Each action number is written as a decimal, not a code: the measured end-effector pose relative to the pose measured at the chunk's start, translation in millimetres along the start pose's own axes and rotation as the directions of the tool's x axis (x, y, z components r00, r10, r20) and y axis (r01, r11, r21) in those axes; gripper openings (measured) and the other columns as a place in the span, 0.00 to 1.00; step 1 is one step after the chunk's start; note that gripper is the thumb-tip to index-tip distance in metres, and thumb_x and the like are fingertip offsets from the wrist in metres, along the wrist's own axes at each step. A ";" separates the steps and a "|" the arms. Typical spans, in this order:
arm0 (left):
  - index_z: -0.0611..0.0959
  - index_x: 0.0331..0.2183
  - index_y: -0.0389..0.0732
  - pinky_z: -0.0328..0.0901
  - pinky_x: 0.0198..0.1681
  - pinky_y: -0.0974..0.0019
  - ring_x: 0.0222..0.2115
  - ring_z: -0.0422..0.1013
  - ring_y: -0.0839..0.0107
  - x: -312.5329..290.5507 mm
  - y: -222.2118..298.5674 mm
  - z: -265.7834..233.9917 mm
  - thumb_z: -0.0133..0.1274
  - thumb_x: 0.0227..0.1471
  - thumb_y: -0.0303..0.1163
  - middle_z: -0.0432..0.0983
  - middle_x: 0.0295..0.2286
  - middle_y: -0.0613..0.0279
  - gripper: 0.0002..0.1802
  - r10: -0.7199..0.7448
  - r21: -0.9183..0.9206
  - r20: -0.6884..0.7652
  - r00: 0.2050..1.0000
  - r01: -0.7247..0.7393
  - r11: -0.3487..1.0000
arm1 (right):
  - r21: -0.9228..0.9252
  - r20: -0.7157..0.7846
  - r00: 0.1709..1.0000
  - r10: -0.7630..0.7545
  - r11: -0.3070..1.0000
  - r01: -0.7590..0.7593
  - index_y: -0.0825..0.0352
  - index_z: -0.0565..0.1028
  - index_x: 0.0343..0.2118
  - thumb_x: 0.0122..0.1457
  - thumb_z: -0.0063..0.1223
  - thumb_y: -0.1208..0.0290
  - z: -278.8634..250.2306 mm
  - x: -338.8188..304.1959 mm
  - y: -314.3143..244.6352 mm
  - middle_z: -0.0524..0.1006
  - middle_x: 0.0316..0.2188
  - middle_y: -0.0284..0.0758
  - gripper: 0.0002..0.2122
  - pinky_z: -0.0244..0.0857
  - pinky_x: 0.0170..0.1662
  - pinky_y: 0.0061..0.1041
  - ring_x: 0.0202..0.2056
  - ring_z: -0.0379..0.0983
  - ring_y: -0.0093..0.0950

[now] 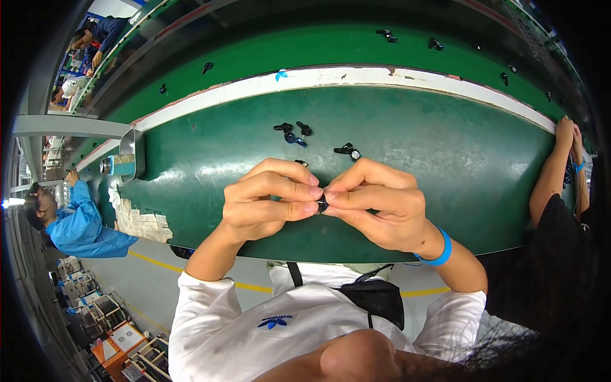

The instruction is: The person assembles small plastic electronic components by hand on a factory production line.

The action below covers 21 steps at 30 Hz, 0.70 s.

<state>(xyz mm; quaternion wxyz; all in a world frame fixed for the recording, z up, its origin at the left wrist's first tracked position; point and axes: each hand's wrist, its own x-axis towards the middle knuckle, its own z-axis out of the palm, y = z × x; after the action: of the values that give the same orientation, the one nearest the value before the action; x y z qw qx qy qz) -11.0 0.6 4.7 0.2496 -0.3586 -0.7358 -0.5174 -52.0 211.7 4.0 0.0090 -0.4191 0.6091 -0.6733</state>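
Between my two hands, just above the near side of the green workbench (210, 159), is a small black part (322, 204), probably an earbud piece; my fingers cover most of it. The thumb and fingertips of my left hand (264, 194) pinch it from one side. From the other side, my right hand (385, 200), with a blue band at the wrist, pinches it too. Beyond my hands lie a cluster of black earbud-like parts (304, 129) and a black stemmed piece (344, 149) beside a round silver-faced piece (355, 155). Another small piece (301, 163) shows partly behind my left fingers.
A worn white rail (331, 76) separates the bench from a green conveyor belt (254, 54) carrying several black parts. At left are a metal bracket (132, 153) with a boxed device and a taped patch (143, 221). A person in blue (83, 223) works left; another's arm (550, 169) reaches in right.
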 end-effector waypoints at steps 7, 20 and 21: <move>0.84 0.25 0.37 0.73 0.31 0.66 0.30 0.76 0.62 -5.9 1.2 4.5 0.64 0.37 0.14 0.79 0.28 0.56 0.09 -0.066 -0.044 -0.065 0.996 0.064 0.997 | 0.061 -0.073 0.996 -0.045 0.997 0.049 0.75 0.78 0.31 0.48 0.64 0.86 12.2 -5.5 9.5 0.76 0.28 0.43 0.07 0.72 0.29 0.22 0.27 0.77 0.28; 0.82 0.41 0.33 0.66 0.43 0.71 0.38 0.72 0.72 33.8 -76.9 -23.0 0.58 0.47 0.18 0.76 0.38 0.57 0.15 -0.482 0.268 -0.063 0.874 0.480 0.835 | 0.324 -0.162 0.863 0.479 0.852 -0.412 0.77 0.74 0.44 0.62 0.49 0.81 -2.5 -3.3 40.5 0.75 0.38 0.38 0.09 0.74 0.40 0.22 0.36 0.77 0.25; 0.82 0.41 0.33 0.66 0.43 0.72 0.37 0.73 0.72 40.8 -93.1 -29.5 0.57 0.47 0.19 0.76 0.38 0.57 0.15 -0.473 0.325 -0.067 0.878 0.468 0.822 | 0.314 -0.139 0.874 0.466 0.858 -0.407 0.77 0.74 0.43 0.62 0.49 0.81 -2.0 -4.6 39.9 0.74 0.38 0.37 0.09 0.74 0.40 0.22 0.36 0.77 0.25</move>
<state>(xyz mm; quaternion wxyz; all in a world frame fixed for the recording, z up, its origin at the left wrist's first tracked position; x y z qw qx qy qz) -109.5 -35.5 -9.4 0.1647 -0.1232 -0.8797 -0.4288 -70.0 205.5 -31.3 0.1558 -0.1903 0.5866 -0.7716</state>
